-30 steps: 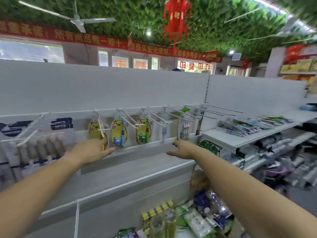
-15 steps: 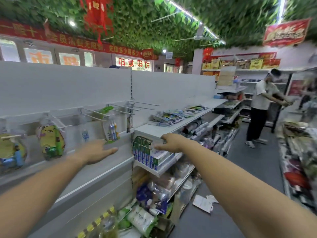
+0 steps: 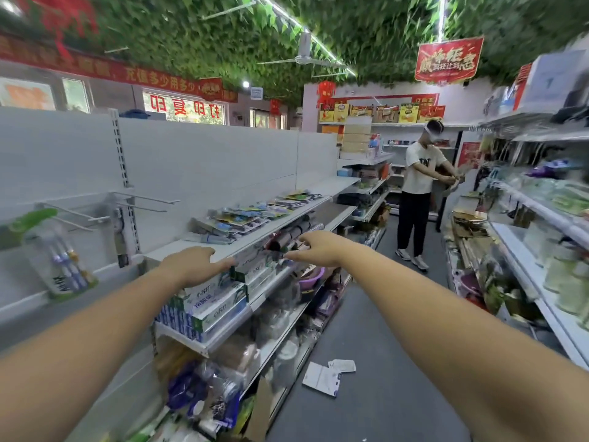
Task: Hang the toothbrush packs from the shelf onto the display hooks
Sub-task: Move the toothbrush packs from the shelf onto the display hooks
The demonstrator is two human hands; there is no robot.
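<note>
Bare hooks (image 3: 141, 202) on the left, and the left hand (image 3: 194, 266) hovers loose and empty by the shelf (image 3: 255, 235) edge. Danger here: the toothbrush packs (image 3: 251, 215) lie flat on that shelf, overlapping in a row, so a hasty grab may drag neighbours off. They look like thin, glossy, colourful cards. The right hand (image 3: 318, 248) is spread, holding nothing.

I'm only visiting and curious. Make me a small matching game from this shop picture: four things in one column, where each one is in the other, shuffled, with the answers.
Things
1. loose toothbrush packs
2. green-topped toothbrush pack
3. toothpaste boxes
4. white paper

Places
A. on the aisle floor
B. hanging at the far left
C. lying flat on the top shelf
D. stacked one level below the top shelf

Pairs: 1-C, 2-B, 3-D, 4-A
</note>
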